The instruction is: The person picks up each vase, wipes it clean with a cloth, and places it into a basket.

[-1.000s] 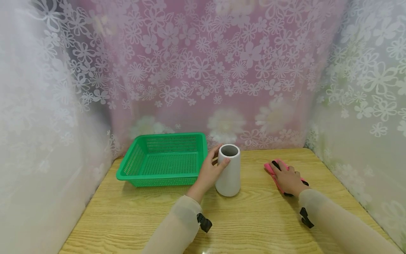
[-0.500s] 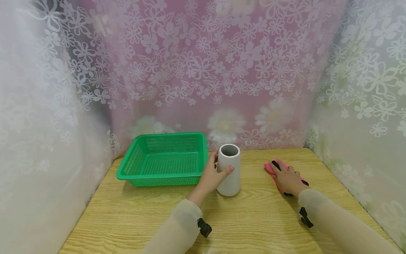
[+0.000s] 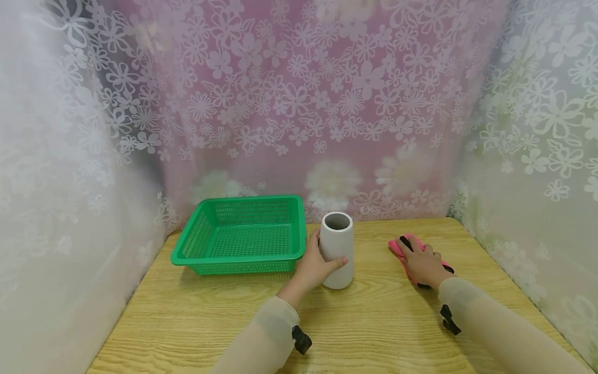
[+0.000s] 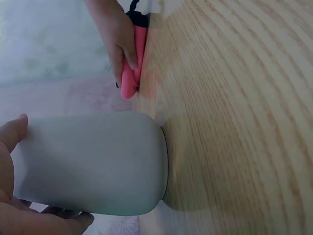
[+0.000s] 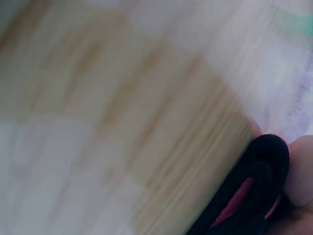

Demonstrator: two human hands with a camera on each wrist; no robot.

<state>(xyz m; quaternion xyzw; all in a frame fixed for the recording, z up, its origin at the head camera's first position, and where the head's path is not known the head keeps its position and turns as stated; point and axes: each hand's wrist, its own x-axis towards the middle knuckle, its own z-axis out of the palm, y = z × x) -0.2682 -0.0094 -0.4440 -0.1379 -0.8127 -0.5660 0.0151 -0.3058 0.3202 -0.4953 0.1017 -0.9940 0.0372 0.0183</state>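
A tall white vase [image 3: 337, 249], round and open at the top, stands upright at the middle of the table. My left hand [image 3: 314, 266] grips it from the left, thumb across the front and fingers round the far side; the left wrist view has the vase [image 4: 93, 164] between thumb and fingers, its base right at the tabletop. Farther right, my right hand [image 3: 425, 264] holds a soft, folded pink item with black trim [image 3: 394, 247] against the table. Most of that item lies hidden under the palm. Its black edging [image 5: 271, 152] loops round a pink strip in the right wrist view.
A green plastic basket [image 3: 247, 265] with perforated sides sits left of the vase, close to my left hand. Flowered curtains [image 3: 327, 104] hang behind and at both sides of the wooden table [image 3: 364, 332].
My left hand has slid down the vase, its thumb going from near the rim to the lower half. The vase and my right hand stay nearly in place.
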